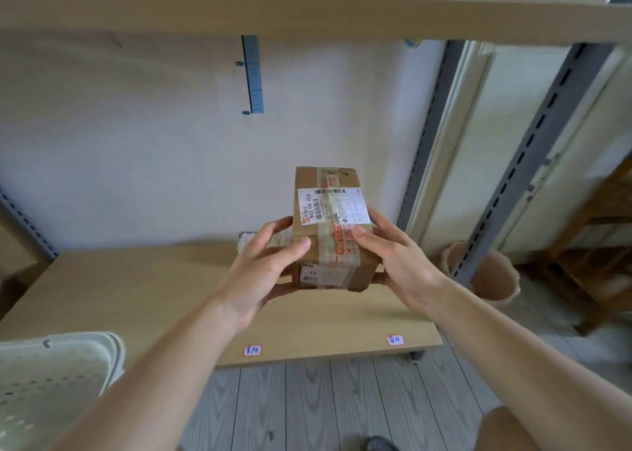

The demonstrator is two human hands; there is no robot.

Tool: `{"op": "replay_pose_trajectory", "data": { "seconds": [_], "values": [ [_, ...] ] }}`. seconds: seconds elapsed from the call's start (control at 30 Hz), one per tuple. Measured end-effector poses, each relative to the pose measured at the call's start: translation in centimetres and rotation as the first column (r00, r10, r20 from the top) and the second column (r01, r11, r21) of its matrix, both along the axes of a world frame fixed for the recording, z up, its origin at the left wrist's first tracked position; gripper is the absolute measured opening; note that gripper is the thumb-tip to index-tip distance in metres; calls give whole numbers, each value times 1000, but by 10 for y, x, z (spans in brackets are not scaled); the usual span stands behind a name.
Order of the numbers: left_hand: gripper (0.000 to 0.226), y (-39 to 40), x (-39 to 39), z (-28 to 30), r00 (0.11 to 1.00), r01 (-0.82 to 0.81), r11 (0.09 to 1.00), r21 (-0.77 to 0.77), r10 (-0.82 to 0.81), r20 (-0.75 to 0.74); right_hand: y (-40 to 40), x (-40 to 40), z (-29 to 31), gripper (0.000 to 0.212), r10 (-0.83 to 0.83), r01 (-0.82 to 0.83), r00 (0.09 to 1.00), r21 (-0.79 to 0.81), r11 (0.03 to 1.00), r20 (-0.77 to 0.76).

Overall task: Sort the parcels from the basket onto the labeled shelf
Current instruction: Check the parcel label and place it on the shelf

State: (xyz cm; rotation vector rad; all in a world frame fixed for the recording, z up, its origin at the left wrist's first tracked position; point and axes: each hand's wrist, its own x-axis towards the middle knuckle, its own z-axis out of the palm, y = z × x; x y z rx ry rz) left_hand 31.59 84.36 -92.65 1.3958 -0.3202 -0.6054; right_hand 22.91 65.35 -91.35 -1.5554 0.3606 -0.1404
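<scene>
Fingers of both the left hand and the right hand clasp a taped parcel mid-frame above the labeled shelf, not yet set down, while the basket at lower left hides whatever remains.

The lower shelf is a pale wood board on grey slotted uprights, standing over a grey plank floor. Two small red-bordered labels sit on its front edge, one at 6 o'clock, one toward 4 o'clock. A taped parcel lies on it near the back wall.
</scene>
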Motion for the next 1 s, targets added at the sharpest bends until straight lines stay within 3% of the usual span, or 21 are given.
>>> {"op": "replay_pose_trajectory", "data": {
  "seconds": [0.13,0.23,0.33,0.5,0.6,0.7,0.83,1.0],
  "values": [
    [57,-28,-7,-18,994,79,963,259,-97,57,-29,-16,-16,33,-102,93,965,-48,994,-243],
    [44,-54,-15,-35,984,115,935,336,-153,88,-49,-29,-29,35,-124,113,916,-52,992,-381],
    [16,-74,-21,-43,980,159,948,277,-184,68,-66,-32,-38,42,-229,197,910,-126,972,-345],
    [40,-100,-6,-66,998,41,984,175,-47,35,-81,-15,-54,42,-251,205,920,-177,963,-301],
    [52,-113,2,-92,999,16,973,229,-4,-53,-81,0,-72,60,-221,87,905,-351,932,-363],
    [56,-128,9,-124,998,4,954,299,15,-60,-84,13,-93,59,-234,58,889,-409,911,-394],
    [44,-151,15,-150,999,-45,922,384,50,-2,-93,26,-108,63,-262,38,859,-455,889,-440],
    [45,-177,17,-172,997,-34,874,484,-6,80,-122,40,-131,68,-335,48,809,-514,856,-482]
  ]
}}
